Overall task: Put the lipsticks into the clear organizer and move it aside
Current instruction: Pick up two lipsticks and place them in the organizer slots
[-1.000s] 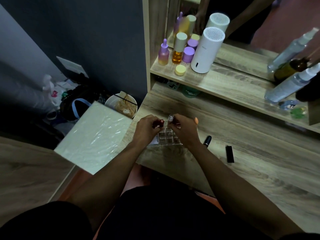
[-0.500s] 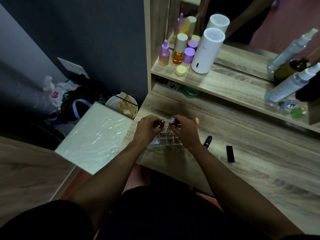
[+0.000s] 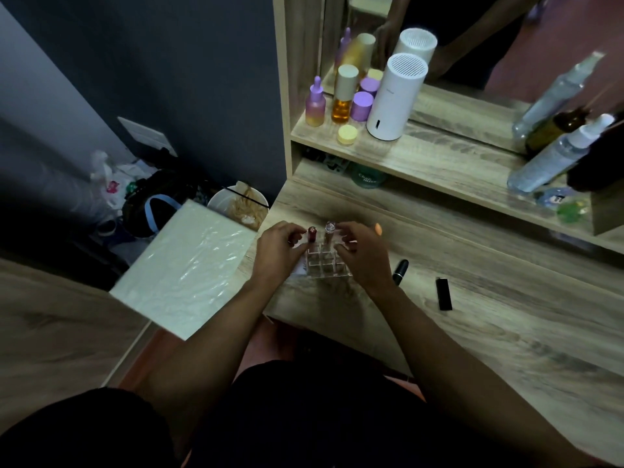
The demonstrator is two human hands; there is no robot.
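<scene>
A clear gridded organizer [image 3: 327,267] sits on the wooden vanity table [image 3: 489,319] near its left front corner. Two lipsticks stand upright in its back row: a red one [image 3: 311,233] and a clear-capped brownish one [image 3: 329,230]. My left hand [image 3: 277,252] hovers just left of the red one, fingers spread and a small gap showing. My right hand [image 3: 362,255] is beside the clear-capped one, fingers apart, covering the organizer's right side. A round black lipstick [image 3: 401,270] and a square black lipstick [image 3: 443,294] lie on the table to the right.
A shelf [image 3: 439,163] behind holds purple and amber bottles, a white cylinder device [image 3: 395,96], spray bottles [image 3: 557,157] and a mirror. A white padded stool [image 3: 189,268] stands left of the table, with a bowl [image 3: 239,204] and bags on the floor beyond.
Both hands held the two lipsticks over the back row; now the lipsticks stand in their slots and the fingers have opened and drawn slightly away.
</scene>
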